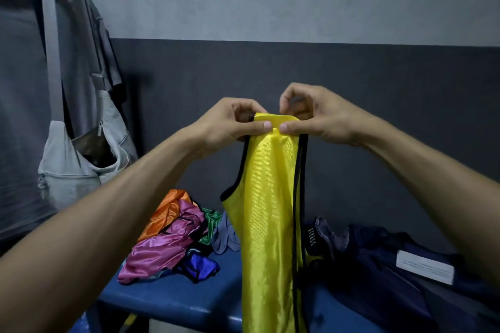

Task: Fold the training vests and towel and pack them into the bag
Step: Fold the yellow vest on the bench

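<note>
Both hands are raised at the centre, thumbs nearly touching: the left hand and the right hand each pinch the top edge of a shiny yellow mesh training vest with black piping, which hangs straight down, doubled lengthwise, its lower part running out of view at 6 o'clock. The vest hangs in front of the front edge of a blue padded bench, with open air around it up high. At 8 o'clock on the bench lies a crumpled heap of glossy vests in orange, pink, green and blue, with a greyish-purple one at its right. At 4 o'clock a dark navy fabric bag sprawls slack over the bench, a white printed label on it. At 9 o'clock a pale grey canvas shoulder bag with zips hangs by its strap against grey clothing. Behind is a matte wall, light grey above, dark grey below
</note>
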Tool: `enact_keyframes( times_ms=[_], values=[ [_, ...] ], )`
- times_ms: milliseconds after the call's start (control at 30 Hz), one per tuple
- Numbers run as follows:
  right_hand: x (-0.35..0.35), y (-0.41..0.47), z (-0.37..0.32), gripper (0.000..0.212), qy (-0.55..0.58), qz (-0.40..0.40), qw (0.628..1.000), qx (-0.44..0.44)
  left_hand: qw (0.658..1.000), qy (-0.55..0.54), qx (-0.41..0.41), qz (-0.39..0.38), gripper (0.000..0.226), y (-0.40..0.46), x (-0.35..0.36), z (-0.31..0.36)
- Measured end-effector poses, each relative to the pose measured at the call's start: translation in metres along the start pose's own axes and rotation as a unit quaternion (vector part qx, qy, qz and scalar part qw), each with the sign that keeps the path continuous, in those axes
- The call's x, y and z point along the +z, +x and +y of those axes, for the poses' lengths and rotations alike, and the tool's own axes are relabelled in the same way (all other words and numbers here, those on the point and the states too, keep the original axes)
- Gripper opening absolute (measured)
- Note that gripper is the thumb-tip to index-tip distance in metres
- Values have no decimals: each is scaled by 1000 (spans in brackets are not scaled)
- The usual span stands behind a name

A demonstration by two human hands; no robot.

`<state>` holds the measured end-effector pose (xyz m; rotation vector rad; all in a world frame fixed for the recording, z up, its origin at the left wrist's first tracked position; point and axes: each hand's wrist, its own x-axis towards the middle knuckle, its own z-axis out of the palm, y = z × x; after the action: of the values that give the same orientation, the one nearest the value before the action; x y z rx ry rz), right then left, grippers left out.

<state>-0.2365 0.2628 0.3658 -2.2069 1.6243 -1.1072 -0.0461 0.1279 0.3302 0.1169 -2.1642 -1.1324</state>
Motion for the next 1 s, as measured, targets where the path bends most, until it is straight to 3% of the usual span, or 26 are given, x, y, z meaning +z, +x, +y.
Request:
enact_keyframes(
  times_ms=[167, 433, 800, 1000],
  values=[
    [2, -9, 7, 22, 11, 25, 999, 21, 999, 15, 33, 36, 21, -2, 3, -5],
    [-3, -10, 4, 28, 23, -19, 999, 35, 991, 96, 92, -26, 19, -6, -2, 3],
    [-2, -6, 12, 27, 62, -25, 994, 91, 981, 147, 103, 68, 23, -1, -2, -2],
    [18, -4, 15, 23, 183, -18, 967, 176, 953, 217, 145, 153, 23, 7, -1, -1]
  ],
)
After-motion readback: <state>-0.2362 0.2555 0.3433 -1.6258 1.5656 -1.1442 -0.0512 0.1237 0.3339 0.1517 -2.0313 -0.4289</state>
